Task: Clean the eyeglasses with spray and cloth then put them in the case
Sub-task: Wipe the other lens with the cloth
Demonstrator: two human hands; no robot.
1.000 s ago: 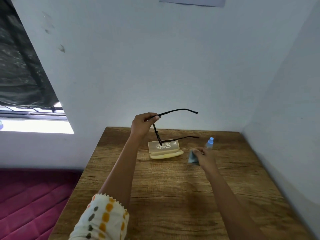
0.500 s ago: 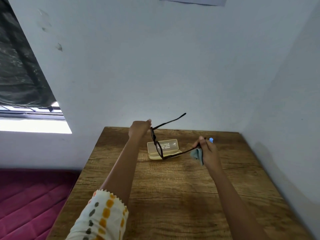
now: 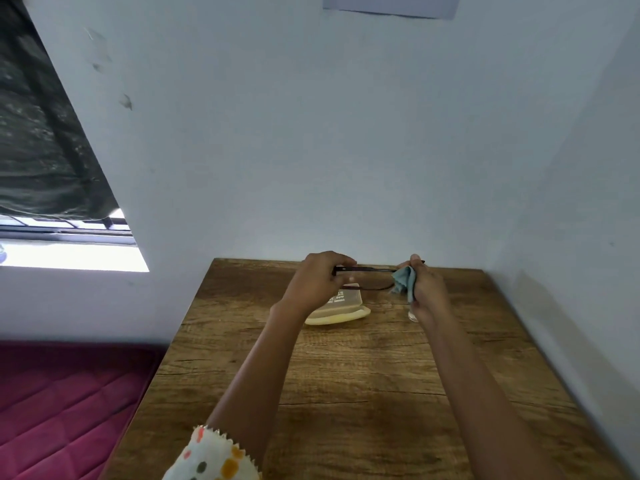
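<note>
Both hands closed | left grips eyeglasses | right grips eyeglasses, cloth

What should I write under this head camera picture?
Both hands hold the glasses above the open case; the right hand also holds a cloth.

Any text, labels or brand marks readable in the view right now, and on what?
Open case: dark printed lines inside the lid, too small and blurred to read.
Eyeglasses: a tiny light mark on the temple near the left hand, unreadable.
Nothing else carries text.
</note>
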